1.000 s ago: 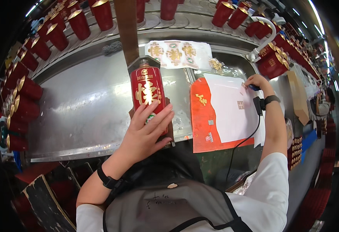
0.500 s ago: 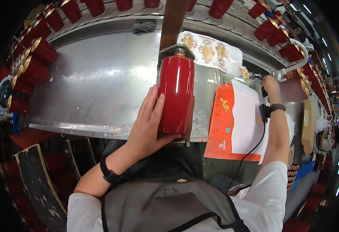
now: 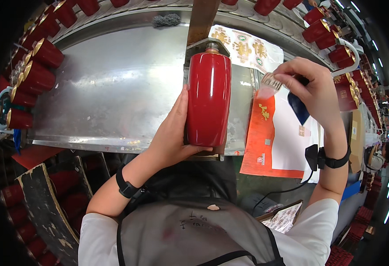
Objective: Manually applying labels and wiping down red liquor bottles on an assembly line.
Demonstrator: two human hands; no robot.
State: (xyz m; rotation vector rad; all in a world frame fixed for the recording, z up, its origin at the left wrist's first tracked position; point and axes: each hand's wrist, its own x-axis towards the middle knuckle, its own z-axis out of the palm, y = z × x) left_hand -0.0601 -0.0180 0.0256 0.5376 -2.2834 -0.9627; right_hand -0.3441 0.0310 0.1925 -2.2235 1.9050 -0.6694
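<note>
A glossy red bottle (image 3: 209, 99) rests in a holder, its narrow neck meeting a metal bracket (image 3: 208, 44) at the far end. My left hand (image 3: 173, 125) grips the bottle, fingers along its left side and thumb across the near end. Over the orange and white sheets, my right hand (image 3: 312, 84) pinches a small ribbed, pale gold, cap-like piece (image 3: 272, 81) with something translucent below it. A dark blue pointed item (image 3: 297, 108) hangs beneath that palm; what it is I cannot make out.
A metal worktable (image 3: 114, 88) spreads to the left, with a grey scouring pad (image 3: 166, 20) at its back. Printed white wrapping (image 3: 247, 46) and an orange sheet (image 3: 256, 142) lie to the right. Red bottles (image 3: 48, 53) line the conveyor and left side. A white pipe (image 3: 354, 57) curves at right.
My right hand has come back leftward from the far right, now with the small cap-like piece in its fingers. My left hand stays on the bottle.
</note>
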